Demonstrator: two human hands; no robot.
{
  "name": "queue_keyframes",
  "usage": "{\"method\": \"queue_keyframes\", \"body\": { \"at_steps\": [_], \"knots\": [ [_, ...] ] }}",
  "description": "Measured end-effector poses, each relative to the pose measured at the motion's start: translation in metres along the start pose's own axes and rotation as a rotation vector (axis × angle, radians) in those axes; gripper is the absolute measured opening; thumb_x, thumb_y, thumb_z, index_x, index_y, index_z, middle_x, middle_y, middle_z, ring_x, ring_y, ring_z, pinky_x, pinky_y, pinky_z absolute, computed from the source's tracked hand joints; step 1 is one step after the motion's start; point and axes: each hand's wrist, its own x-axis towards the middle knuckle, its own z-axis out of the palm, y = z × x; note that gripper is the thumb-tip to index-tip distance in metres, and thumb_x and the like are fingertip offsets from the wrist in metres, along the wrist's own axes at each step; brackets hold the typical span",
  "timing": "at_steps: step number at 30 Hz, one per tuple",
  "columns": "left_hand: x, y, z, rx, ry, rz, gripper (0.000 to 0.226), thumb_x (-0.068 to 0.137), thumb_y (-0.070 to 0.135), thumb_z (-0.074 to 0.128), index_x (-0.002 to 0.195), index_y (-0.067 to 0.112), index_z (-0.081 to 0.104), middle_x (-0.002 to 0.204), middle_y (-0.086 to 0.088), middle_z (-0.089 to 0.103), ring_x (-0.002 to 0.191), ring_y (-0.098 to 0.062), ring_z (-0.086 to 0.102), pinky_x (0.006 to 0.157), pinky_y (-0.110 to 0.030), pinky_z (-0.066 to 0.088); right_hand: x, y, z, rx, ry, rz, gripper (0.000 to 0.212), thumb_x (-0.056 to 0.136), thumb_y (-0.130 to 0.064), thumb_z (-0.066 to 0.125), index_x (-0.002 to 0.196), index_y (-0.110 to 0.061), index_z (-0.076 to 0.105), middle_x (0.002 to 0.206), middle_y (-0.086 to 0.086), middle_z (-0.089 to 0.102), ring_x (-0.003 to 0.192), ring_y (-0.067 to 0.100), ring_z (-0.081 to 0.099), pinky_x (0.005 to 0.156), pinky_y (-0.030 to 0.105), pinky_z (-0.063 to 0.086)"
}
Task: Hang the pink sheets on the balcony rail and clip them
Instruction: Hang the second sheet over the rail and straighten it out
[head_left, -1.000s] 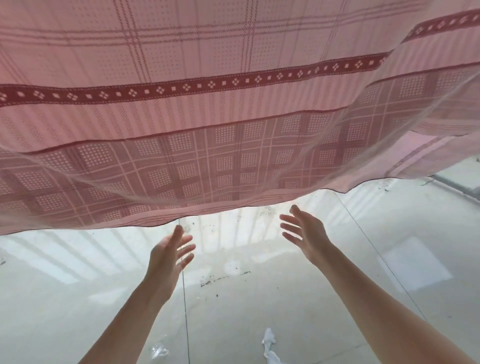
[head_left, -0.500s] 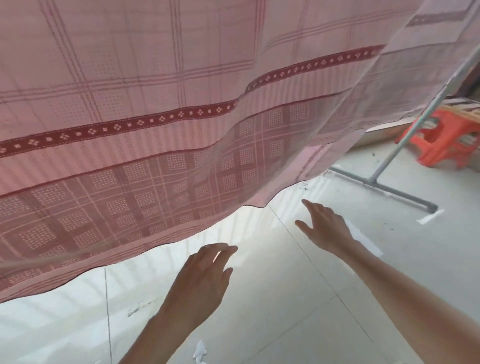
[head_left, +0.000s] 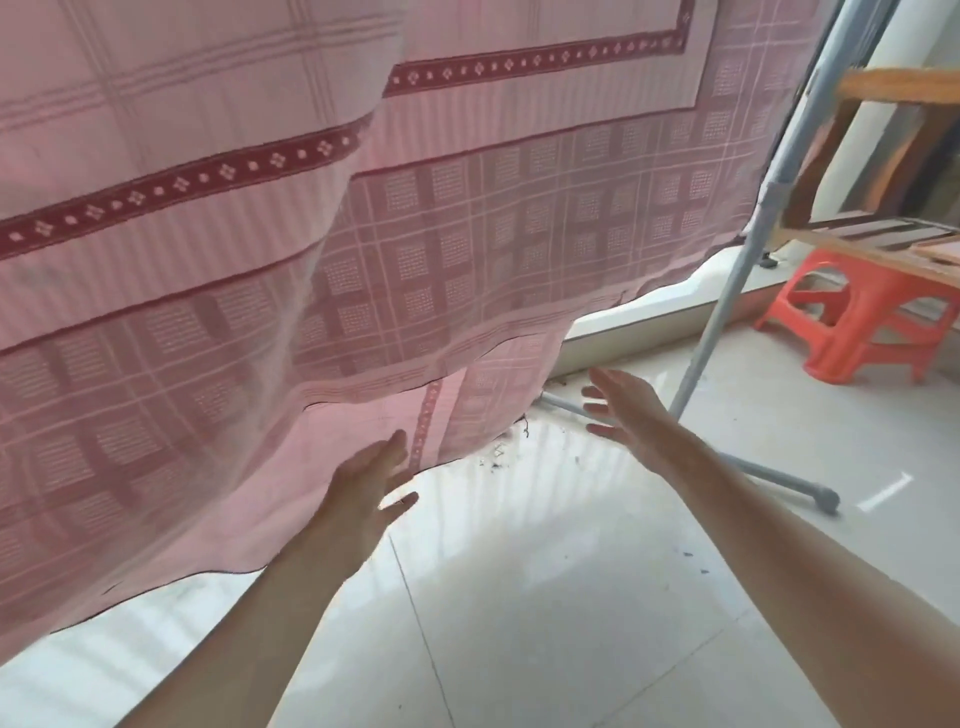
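pink sheet (head_left: 467, 234) hangs over glossy white tile floor (head_left: 519, 597), orange stool (head_left: 862, 317) nearby.

Left hand (head_left: 366, 480): we hold it raised, arm stretched forward and up from the lower left, fingers spread and empty, thumb out to the right. Right hand (head_left: 626, 410): we hold it a little higher and well apart, forearm entering from the lower right, fingers splayed and pointing left, gripping nothing.
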Motion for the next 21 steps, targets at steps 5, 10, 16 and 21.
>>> {"method": "queue_keyframes", "body": {
  "at_steps": [5, 10, 16, 21],
  "knots": [
    [0.052, 0.017, 0.066, -0.348, -0.008, 0.029, 0.038, 0.073, 0.034, 0.068, 0.104, 0.016, 0.058, 0.109, 0.000, 0.058, 0.104, -0.017, 0.056, 0.085, -0.037, 0.048, 0.084, -0.008, -0.031, 0.631, -0.205, 0.118, 0.069, 0.089, -0.050, 0.049, 0.139, -0.007, 0.028, 0.127, 0.008, 0.049, 0.120, 0.027, 0.048, 0.085, 0.042, 0.048],
    [0.082, 0.020, 0.086, -0.485, 0.145, 0.147, 0.002, 0.087, 0.019, 0.059, 0.086, 0.020, 0.061, 0.074, 0.008, 0.069, 0.088, -0.008, 0.059, 0.081, -0.028, 0.046, 0.142, -0.043, -0.042, 0.938, -0.213, 0.115, 0.074, 0.084, -0.058, 0.052, 0.139, -0.014, 0.030, 0.134, 0.004, 0.047, 0.123, 0.022, 0.047, 0.094, 0.044, 0.042],
    [0.090, 0.010, 0.061, -0.412, 0.334, 0.210, 0.010, 0.088, 0.010, 0.056, 0.086, 0.020, 0.055, 0.086, 0.005, 0.060, 0.077, -0.007, 0.056, 0.072, -0.025, 0.044, 0.155, -0.045, -0.045, 0.929, -0.165, 0.013, 0.012, 0.094, -0.024, 0.052, 0.101, -0.017, 0.058, 0.095, -0.003, 0.061, 0.091, 0.013, 0.058, 0.067, 0.028, 0.053],
    [0.092, -0.012, 0.025, -0.297, 0.451, 0.203, 0.016, 0.090, 0.011, 0.055, 0.079, 0.023, 0.054, 0.063, 0.012, 0.063, 0.071, -0.006, 0.052, 0.071, -0.026, 0.044, 0.141, 0.020, -0.026, 0.842, -0.137, 0.086, 0.004, 0.091, -0.020, 0.055, 0.088, -0.022, 0.054, 0.079, -0.005, 0.058, 0.076, 0.010, 0.054, 0.073, 0.026, 0.042]
  ]
}}
